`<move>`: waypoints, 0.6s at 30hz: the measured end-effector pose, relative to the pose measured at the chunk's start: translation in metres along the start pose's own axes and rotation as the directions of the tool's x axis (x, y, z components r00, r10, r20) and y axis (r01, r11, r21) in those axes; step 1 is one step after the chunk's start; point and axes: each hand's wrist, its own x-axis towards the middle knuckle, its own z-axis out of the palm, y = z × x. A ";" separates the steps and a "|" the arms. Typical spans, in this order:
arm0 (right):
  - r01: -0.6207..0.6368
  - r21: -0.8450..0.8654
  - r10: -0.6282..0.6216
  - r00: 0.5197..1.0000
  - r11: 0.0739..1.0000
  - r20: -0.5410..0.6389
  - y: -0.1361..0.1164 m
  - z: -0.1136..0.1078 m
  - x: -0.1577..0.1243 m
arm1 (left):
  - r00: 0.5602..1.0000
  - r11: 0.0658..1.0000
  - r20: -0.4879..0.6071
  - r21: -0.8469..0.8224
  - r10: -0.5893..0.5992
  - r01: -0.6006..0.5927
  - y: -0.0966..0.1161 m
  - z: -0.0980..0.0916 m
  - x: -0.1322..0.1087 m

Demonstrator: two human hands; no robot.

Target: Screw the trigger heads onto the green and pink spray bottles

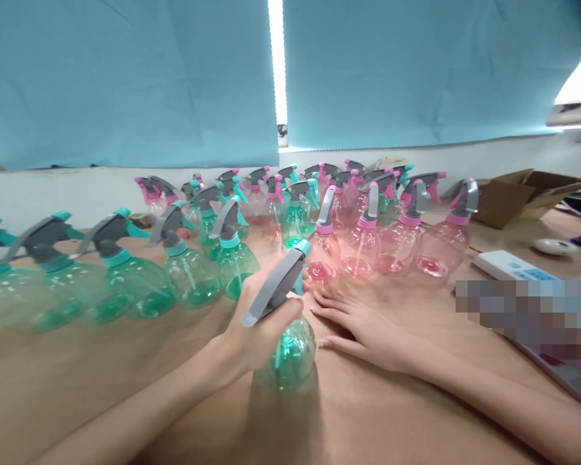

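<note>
My left hand [266, 316] is wrapped round the neck of a green spray bottle [293, 358] with a grey and teal trigger head, near the middle of the table. The head points away and to the right. My right hand [361, 323] lies spread on the tabletop just right of that bottle and holds nothing. Behind it stand pink spray bottles [323, 258] in a row. To the left, a row of green spray bottles [139, 287] reaches the left edge of the view.
More pink and green bottles [297, 223] crowd the back of the wooden table [213, 413]. At the right are an open cardboard box [506, 197], a white mouse [555, 247], a white device with blue buttons [516, 266] and a partly pixelated flat object. Blue curtains [126, 77] hang behind.
</note>
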 end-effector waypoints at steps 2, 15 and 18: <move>0.001 0.007 -0.001 1.000 1.000 -0.004 0.001 0.001 0.000 | 1.000 1.000 0.003 -0.024 -0.004 0.004 -0.001 0.000 0.000; -0.007 0.024 0.007 1.000 1.000 -0.010 0.000 0.000 -0.001 | 1.000 0.999 -0.019 -0.025 -0.022 0.022 0.000 0.004 -0.002; -0.002 0.015 0.002 1.000 1.000 -0.003 0.000 0.000 -0.001 | 1.000 0.999 -0.008 -0.039 -0.013 0.013 -0.001 0.003 -0.001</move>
